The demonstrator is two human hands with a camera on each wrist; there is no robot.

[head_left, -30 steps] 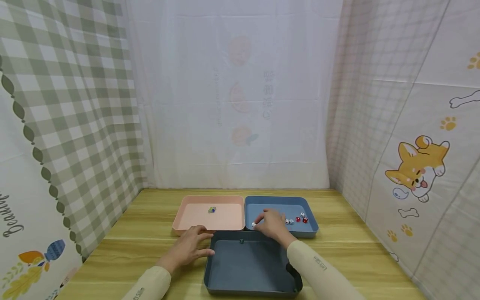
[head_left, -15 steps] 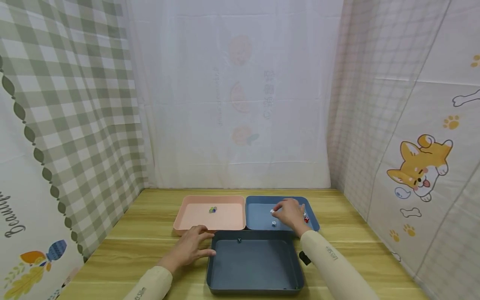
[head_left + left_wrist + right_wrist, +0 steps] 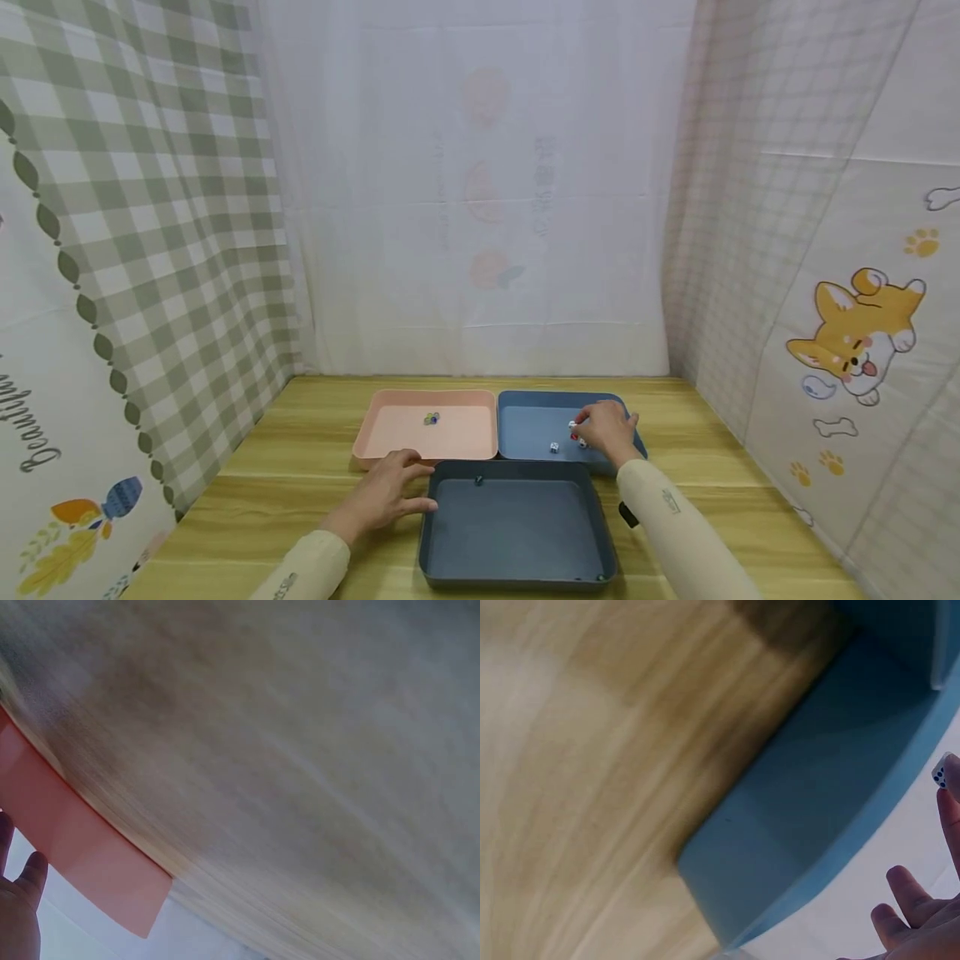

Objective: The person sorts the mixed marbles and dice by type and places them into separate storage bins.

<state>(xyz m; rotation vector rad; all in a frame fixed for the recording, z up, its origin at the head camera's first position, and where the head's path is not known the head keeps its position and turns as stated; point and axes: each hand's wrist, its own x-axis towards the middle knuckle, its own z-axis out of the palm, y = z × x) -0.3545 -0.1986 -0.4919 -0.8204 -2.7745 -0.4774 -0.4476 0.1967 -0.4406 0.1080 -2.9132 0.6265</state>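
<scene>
In the head view my right hand (image 3: pixel 609 429) is over the right part of the blue tray (image 3: pixel 528 417). Its thumb and finger pinch a white die (image 3: pixel 940 772) with dark pips, seen at the edge of the right wrist view. Below those fingertips are a red die (image 3: pixel 574 436) and a white one, partly hidden by the hand; another white die (image 3: pixel 554 447) lies to their left. My left hand (image 3: pixel 384 493) has its fingers loosely spread at the left rim of the dark grey tray (image 3: pixel 517 533), near the pink tray's front edge.
The pink tray (image 3: pixel 397 429) holds a small cluster of green, yellow and blue pieces (image 3: pixel 431 418). A small dark die (image 3: pixel 479 480) lies at the back of the grey tray, with tiny dark pieces at its front right. Cloth curtains enclose the wooden table (image 3: pixel 300 454).
My right hand has moved rightward across the blue tray with the white die, from its left front corner toward the other dice. The left hand has stayed at the grey tray.
</scene>
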